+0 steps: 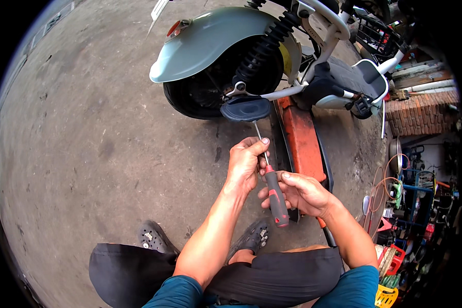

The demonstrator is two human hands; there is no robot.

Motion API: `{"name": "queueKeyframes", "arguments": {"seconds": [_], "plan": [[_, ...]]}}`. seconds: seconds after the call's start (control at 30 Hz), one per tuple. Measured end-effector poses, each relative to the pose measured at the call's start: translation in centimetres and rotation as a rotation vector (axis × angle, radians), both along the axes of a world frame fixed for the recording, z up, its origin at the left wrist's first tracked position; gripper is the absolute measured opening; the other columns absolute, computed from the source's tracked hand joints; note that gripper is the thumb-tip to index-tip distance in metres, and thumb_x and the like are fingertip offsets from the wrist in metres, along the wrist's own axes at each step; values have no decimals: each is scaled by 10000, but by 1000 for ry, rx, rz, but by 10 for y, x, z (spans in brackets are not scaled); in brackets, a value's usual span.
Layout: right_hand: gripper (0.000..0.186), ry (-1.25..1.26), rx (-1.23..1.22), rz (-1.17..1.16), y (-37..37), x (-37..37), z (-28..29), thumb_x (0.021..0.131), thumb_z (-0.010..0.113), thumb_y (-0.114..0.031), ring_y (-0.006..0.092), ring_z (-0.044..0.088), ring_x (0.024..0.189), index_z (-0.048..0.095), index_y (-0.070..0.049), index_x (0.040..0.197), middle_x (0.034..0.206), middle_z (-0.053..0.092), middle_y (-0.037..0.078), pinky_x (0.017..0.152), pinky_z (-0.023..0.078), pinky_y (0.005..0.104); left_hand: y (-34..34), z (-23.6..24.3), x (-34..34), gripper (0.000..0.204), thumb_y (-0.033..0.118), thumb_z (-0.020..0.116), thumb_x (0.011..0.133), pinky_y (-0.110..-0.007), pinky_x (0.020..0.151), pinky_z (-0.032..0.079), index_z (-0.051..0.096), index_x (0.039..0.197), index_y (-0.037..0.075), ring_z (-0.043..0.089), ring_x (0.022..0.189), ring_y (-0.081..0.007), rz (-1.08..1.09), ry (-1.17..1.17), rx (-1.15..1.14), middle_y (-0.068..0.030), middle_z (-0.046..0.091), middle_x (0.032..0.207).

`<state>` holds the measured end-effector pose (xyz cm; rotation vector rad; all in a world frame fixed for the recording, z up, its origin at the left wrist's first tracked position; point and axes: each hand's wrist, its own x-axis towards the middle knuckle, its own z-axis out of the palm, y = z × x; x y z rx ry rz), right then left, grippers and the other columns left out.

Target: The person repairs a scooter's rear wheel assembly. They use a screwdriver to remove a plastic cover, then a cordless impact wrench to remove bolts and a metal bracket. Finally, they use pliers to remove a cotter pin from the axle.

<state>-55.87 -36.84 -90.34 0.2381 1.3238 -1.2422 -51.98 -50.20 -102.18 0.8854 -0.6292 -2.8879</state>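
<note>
In the middle of the head view, a screwdriver [276,197] with a grey and red handle points away from me. My left hand [247,160] pinches its thin metal shaft between thumb and fingers. Around the upper part of the handle, the fingers of my right hand [304,195] curl loosely, thumb on the near side. The shaft's far end reaches the lower edge of a black oval cover [245,109] at the scooter's rear wheel; whether the tip sits in a screw is hidden. Above the cover rise a black spring shock absorber [268,47] and a pale green fender [210,43].
An orange-red metal lift [302,138] lies under the scooter, right of my hands. The rear tyre [182,100] stands over the concrete floor [87,154]. Bricks [421,115], looped hoses [387,179] and piled tools crowd the right side. My clogs [156,237] are near the bottom.
</note>
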Motion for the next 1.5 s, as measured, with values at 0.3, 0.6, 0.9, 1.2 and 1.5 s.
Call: {"name": "queueKeyframes", "arguments": {"seconds": [0.3,0.6,0.9,1.2,1.5], "plan": [[448,88,-10,133,17,-16,-24,881,685,-326,76,572,586,585,-13,1186,771,615,5,473,389,199,1,2,-2,182,169,645,921,-245,399,392,606,957,-5,537,517,-116,28,68,151,-58,604,713],[502,-95,-78,93,15,-10,-18,977,534,-370,241,654,966,487,11,1302,1113,633,175,778,532,348,4,7,-5,153,132,682,897,-238,372,371,591,881,9,493,458,-89,57,-52,22,-59,600,689],[441,-36,-47,116,25,-16,-23,980,499,-278,280,686,904,498,35,1291,1052,665,213,813,553,392,9,6,-5,144,125,661,904,-252,372,382,588,893,1,502,453,-97,52,-71,-12,-72,606,689],[415,4,4,91,17,-12,-16,941,613,-301,241,690,818,536,18,1195,963,674,165,757,563,348,4,1,-6,140,131,664,903,-254,368,375,586,891,16,502,440,-100,55,-29,90,-71,603,678],[463,343,119,294,15,-9,-21,941,609,-417,178,638,871,554,0,1135,928,645,112,728,521,291,6,1,-6,157,147,664,910,-249,372,367,581,897,14,493,457,-95,46,-26,53,-62,598,685]]}}
